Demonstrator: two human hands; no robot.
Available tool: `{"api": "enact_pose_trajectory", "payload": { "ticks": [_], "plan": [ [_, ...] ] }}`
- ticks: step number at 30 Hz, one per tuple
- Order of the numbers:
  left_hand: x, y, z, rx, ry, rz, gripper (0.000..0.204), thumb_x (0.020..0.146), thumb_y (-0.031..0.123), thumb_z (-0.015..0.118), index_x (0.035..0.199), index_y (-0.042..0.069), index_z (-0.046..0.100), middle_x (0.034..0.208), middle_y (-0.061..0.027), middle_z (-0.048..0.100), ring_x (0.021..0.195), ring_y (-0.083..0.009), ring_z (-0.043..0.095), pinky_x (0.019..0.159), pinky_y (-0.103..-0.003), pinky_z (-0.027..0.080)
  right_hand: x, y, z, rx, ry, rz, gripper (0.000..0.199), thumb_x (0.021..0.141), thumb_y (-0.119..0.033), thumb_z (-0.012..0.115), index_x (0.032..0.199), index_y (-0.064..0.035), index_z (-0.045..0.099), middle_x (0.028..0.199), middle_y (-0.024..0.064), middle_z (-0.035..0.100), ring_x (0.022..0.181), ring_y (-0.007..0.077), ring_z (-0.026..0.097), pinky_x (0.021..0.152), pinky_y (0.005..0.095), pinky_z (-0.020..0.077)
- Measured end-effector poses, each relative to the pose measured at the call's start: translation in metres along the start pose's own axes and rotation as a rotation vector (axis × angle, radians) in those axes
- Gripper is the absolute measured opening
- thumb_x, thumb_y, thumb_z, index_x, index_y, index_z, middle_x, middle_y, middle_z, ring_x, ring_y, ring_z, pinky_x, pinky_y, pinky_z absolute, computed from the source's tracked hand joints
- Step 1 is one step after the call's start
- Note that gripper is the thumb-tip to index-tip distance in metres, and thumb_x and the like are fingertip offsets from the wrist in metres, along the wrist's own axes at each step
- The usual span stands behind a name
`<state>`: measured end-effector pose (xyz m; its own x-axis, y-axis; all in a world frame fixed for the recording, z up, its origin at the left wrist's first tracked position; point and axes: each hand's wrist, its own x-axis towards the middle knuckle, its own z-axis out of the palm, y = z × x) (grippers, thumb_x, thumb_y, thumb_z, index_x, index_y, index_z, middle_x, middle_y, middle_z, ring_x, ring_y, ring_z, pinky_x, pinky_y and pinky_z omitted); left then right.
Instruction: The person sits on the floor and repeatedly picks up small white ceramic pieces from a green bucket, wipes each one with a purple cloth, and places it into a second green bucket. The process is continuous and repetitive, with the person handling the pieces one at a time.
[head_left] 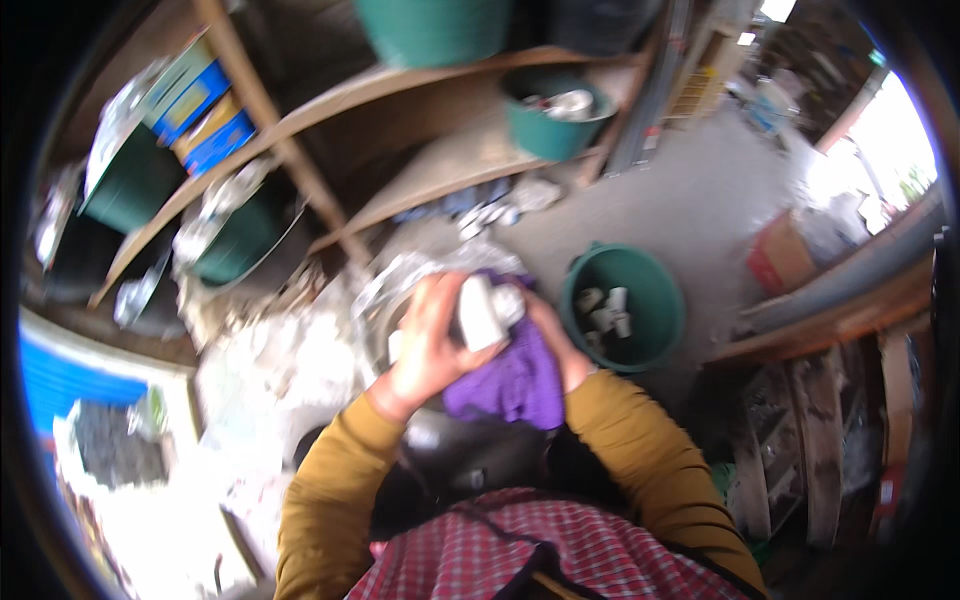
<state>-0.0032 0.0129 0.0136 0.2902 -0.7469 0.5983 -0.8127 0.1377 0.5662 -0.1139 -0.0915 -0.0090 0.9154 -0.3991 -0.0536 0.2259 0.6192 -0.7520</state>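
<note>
In front of me, my left hand (430,335) is closed around a white cylindrical piece (480,315), which looks like a plastic pipe fitting, though blur hides its exact kind. A purple cloth (515,385) hangs from my right hand (558,348), whose fingers are wrapped in it and pressed to the right side of the white piece. Both hands are over a dark container with a clear plastic bag (405,268) around its far rim. Just right of my right hand, a green bucket (668,300) stands on the floor with several white pieces inside.
Wooden shelves (400,200) ahead carry green and black buckets, including a green bucket (545,140) holding white pieces. Blue boxes (215,135) stand at upper left. Pale plastic sacks (290,360) lie to my left. A cardboard box (785,250) and wooden boards (825,440) are at right.
</note>
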Motion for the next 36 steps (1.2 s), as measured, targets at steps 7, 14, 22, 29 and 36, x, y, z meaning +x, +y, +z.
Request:
{"api": "enact_pose_trajectory", "payload": {
  "ticks": [7,14,22,29,36],
  "plan": [
    [-0.003,-0.033,-0.022,-0.981,0.044,-0.749,0.075,0.066,0.005,0.076,0.128,0.000,0.035,0.111,-0.0067,0.050,0.096,-0.0153,0.054,0.083,-0.027,0.044,0.006,0.002,0.026,-0.538,0.617,0.122,0.037,0.090,-0.030,0.050,0.109,0.0014,0.055,0.098,0.0061,0.059,0.086,0.0137,0.056,0.075,0.0261,0.0461],
    [-0.003,-0.022,-0.001,-0.161,-0.138,-0.191,0.088,0.056,0.006,0.078,0.130,0.000,0.031,0.109,-0.0212,0.055,0.095,-0.0290,0.058,0.081,-0.033,0.047,-0.003,0.004,-0.002,-1.064,0.074,-0.456,0.032,0.092,-0.020,0.043,0.113,0.0036,0.050,0.103,0.0102,0.058,0.097,0.0196,0.055,0.083,0.0304,0.0430],
    [-0.008,0.002,0.007,-0.044,-0.299,-0.122,0.095,0.055,0.014,0.079,0.132,0.003,0.025,0.109,-0.0206,0.054,0.091,-0.0329,0.058,0.076,-0.035,0.048,0.020,0.001,-0.015,-0.411,0.445,-0.091,0.027,0.092,-0.020,0.045,0.100,0.0021,0.058,0.092,0.0047,0.060,0.083,0.0110,0.055,0.072,0.0262,0.0441],
    [-0.010,-0.014,0.009,-0.344,-0.247,-0.398,0.088,0.053,0.013,0.081,0.127,0.001,0.035,0.110,-0.0158,0.055,0.092,-0.0239,0.057,0.081,-0.031,0.045,0.011,0.020,-0.003,-0.304,0.458,-0.257,0.027,0.091,-0.016,0.044,0.108,0.0036,0.053,0.105,0.0090,0.057,0.095,0.0165,0.055,0.081,0.0290,0.0425],
    [-0.008,-0.010,0.008,-0.535,-0.260,-0.274,0.076,0.058,0.012,0.080,0.124,0.002,0.043,0.112,-0.0129,0.050,0.101,-0.0200,0.050,0.087,-0.031,0.040,0.023,-0.009,-0.020,-0.334,0.565,0.057,0.034,0.086,-0.028,0.055,0.098,0.0040,0.059,0.093,0.0070,0.061,0.082,0.0123,0.057,0.071,0.0260,0.0451]
  ]
}}
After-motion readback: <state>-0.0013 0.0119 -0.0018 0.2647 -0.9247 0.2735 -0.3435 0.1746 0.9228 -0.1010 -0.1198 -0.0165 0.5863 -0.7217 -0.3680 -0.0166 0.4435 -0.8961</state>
